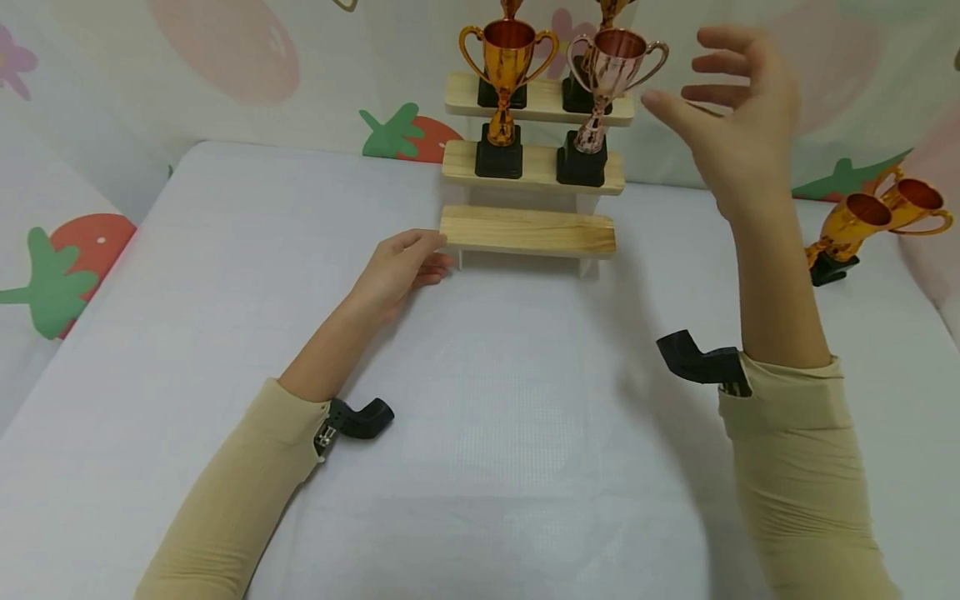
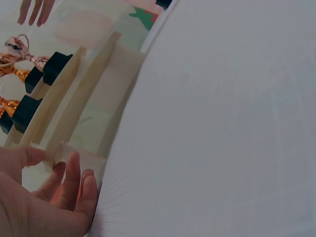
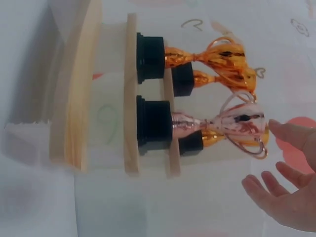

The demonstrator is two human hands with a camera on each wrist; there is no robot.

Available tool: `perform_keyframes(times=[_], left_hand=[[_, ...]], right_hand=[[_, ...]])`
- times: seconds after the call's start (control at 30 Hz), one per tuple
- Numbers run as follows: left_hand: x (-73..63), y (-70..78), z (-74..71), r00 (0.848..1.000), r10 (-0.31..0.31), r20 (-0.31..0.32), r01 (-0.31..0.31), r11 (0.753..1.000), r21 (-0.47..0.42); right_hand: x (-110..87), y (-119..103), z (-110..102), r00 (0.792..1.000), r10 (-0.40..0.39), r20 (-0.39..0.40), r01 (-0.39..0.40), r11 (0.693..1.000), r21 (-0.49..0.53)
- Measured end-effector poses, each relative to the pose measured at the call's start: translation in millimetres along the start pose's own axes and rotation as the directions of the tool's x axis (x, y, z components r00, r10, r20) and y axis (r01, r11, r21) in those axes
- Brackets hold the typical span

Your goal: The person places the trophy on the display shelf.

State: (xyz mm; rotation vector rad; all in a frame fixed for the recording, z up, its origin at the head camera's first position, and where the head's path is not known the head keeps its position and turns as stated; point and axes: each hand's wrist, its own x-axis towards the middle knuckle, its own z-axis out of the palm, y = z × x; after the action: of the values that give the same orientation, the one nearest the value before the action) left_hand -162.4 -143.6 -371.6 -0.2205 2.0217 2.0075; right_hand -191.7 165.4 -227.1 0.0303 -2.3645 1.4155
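Observation:
A three-tier wooden display stand (image 1: pixel 527 229) stands at the back of the table. My left hand (image 1: pixel 401 271) pinches the left end of its lowest shelf, thumb on top and fingers below. Beside the upper shelves, my right hand (image 1: pixel 750 125) is raised with fingers spread, holding nothing. Closest to it is a rose-gold trophy cup (image 1: pixel 617 62), upright on the middle shelf; in the right wrist view the thumb is close to the rim of this rose-gold cup (image 3: pixel 242 121). A gold trophy cup (image 1: pixel 507 62) stands left of it. Two more gold trophies (image 3: pixel 237 79) occupy the top shelf, partly hidden.
Two gold trophies (image 1: pixel 855 221) stand close together at the table's right side, beyond my right forearm. Behind the stand hangs a pale curtain (image 1: pixel 360 75) with strawberry prints. A white cloth (image 1: pixel 480 433) covers the table. Black curved mounts (image 1: pixel 363 419) stick out from both sleeves.

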Motion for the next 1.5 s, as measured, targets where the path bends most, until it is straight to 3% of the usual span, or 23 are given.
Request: perform_keyframes(times=[0.47,0.7,1.0,1.27,1.5], left_hand=[[-1.5,0.3,0.1,1.0,-0.004,-0.01,0.004,1.0,0.003],[-2.3,0.4,0.8,1.0,-0.005,-0.008,0.005,1.0,0.0],[-1.8,0.7,2.5,1.0,-0.011,-0.016,0.011,1.0,0.0],[-1.7,0.5,3.3,1.0,-0.009,-0.018,0.009,1.0,-0.002],[-3.3,2.1,1.9,1.0,-0.009,-0.02,0.009,1.0,-0.006]], right_hand=[[-16.9,15.3,-33.9,0.997,0.068,-0.048,-0.069,0.997,-0.027],[-21.1,24.9,-48.3,0.994,0.09,-0.055,-0.088,0.995,0.041],[-31.4,42.6,-58.5,0.986,0.086,-0.14,-0.097,0.992,-0.078],[-34.5,57.8,-68.7,0.98,0.082,-0.182,-0.092,0.995,-0.047],[-37.9,66.5,-78.4,0.97,0.123,-0.211,-0.14,0.988,-0.07]])
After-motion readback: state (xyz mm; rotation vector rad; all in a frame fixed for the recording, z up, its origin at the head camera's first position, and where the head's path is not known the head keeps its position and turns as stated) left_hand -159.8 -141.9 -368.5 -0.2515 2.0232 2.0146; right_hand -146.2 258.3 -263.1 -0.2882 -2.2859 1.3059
